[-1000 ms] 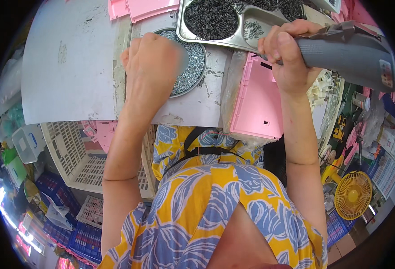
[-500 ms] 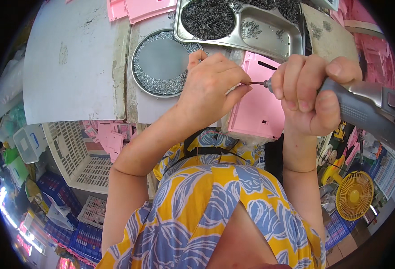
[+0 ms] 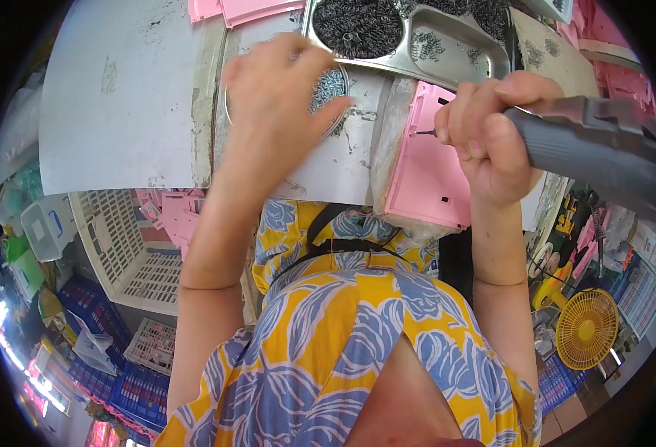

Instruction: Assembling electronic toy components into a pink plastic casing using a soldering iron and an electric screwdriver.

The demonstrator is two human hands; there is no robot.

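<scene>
My right hand (image 3: 492, 141) grips a grey electric screwdriver (image 3: 593, 141) held sideways. Its thin bit points left, over the left side of a pink plastic panel (image 3: 431, 175); whether a screw sits on the tip is too small to tell. The panel lies on clear plastic wrap at the table's front edge. Blurred by motion, my left hand (image 3: 272, 112) is over the round dish of small silver screws (image 3: 331, 88) and covers most of it. Its thumb stands apart from the fingers, and nothing shows between them.
Behind the panel, a steel tray (image 3: 455, 65) holds black springs (image 3: 358, 28). More pink panels (image 3: 261, 10) lie at the back. Below the table on the left is a white plastic basket (image 3: 112, 242) near pink parts. A yellow fan (image 3: 587, 328) is at the lower right.
My left hand has left the screwdriver's tip and moved left over the screw dish, its thumb and fingers spreading. My right hand, still holding the screwdriver, has shifted slightly left.
</scene>
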